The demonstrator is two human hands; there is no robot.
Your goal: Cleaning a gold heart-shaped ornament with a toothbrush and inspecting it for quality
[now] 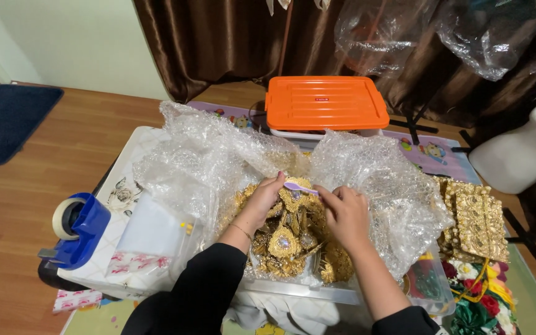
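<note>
My left hand (pixel 263 200) and my right hand (pixel 344 214) meet over a heap of gold ornaments (pixel 290 243) lying in a clear box. Between the fingertips of both hands is a small lilac strip (pixel 300 186), pinched at each end. Crumpled bubble wrap (pixel 206 155) spreads around the ornaments on the left and more of it (pixel 379 180) on the right. Both sleeves are black, and a thin bracelet circles my left wrist.
A blue tape dispenser (pixel 77 229) sits at the left on a white box. An orange-lidded tub (pixel 324 102) stands behind. Gold embroidered pieces (pixel 476 217) and fabric flowers (pixel 479 304) lie at the right. Brown curtains, plastic bags and a white mannequin part are at the back.
</note>
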